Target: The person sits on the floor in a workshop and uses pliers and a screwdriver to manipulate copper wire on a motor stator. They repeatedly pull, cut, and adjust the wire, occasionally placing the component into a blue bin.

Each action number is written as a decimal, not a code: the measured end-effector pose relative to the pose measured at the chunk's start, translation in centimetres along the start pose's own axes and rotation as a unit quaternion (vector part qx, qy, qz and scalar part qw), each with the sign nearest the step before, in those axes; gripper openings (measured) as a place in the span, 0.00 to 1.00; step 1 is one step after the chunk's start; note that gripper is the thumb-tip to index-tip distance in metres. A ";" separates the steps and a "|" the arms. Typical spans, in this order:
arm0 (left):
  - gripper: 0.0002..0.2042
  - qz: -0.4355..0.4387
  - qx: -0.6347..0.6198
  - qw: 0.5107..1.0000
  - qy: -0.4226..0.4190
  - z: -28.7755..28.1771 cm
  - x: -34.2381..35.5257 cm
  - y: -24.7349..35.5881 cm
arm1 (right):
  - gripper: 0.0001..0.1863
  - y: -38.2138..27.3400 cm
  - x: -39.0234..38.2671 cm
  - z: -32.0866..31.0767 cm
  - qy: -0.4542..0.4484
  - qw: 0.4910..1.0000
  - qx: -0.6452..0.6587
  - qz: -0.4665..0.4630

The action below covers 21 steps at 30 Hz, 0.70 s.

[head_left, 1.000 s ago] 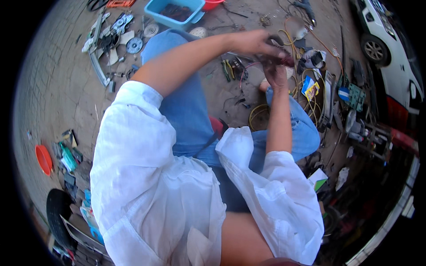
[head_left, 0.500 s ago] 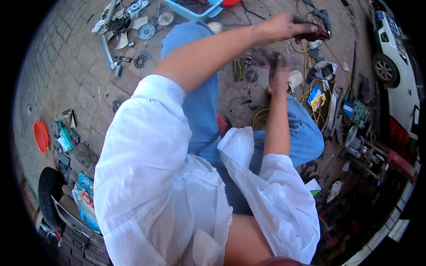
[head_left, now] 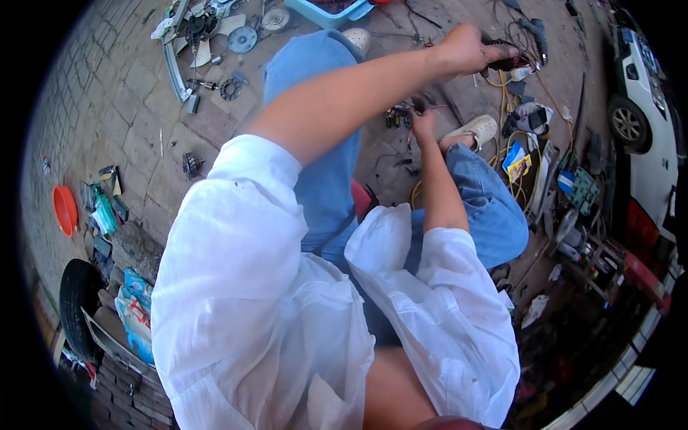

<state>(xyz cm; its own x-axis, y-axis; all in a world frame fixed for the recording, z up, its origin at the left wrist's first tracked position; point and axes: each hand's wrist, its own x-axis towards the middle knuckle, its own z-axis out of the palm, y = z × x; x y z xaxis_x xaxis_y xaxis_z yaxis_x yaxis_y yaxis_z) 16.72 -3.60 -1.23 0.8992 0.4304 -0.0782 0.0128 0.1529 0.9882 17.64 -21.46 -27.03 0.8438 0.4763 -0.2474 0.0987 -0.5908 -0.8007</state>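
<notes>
Right of the blue basin (head_left: 324, 20) at top centre, the left hand (head_left: 468, 51), upper right, stays closed around a dark reddish part (head_left: 512, 64). The right hand (head_left: 423, 122) has shifted toward small tools (head_left: 393, 118) at upper centre, leaving the part one-handed; whether it grips anything, I cannot tell.

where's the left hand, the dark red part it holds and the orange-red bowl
Left hand (head_left: 466, 50), head view: back of the hand.
Dark red part (head_left: 512, 64), head view: its exposed side.
Orange-red bowl (head_left: 66, 210), head view: inner wall.
</notes>
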 end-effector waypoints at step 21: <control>0.22 -0.084 -0.127 0.987 0.055 -1.0 0.0 4.1 | 0.35 4.0 1.5 8.4 0.161 0.959 0.029 0.232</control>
<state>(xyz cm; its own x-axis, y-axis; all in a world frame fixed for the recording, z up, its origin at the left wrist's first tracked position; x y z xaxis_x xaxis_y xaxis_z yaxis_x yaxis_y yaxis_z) 16.32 -2.08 2.65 0.8403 0.4729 -0.2652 0.0342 0.4419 0.8964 14.90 -17.63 -35.14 0.9102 -0.0595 -0.4099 -0.3472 -0.6493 -0.6766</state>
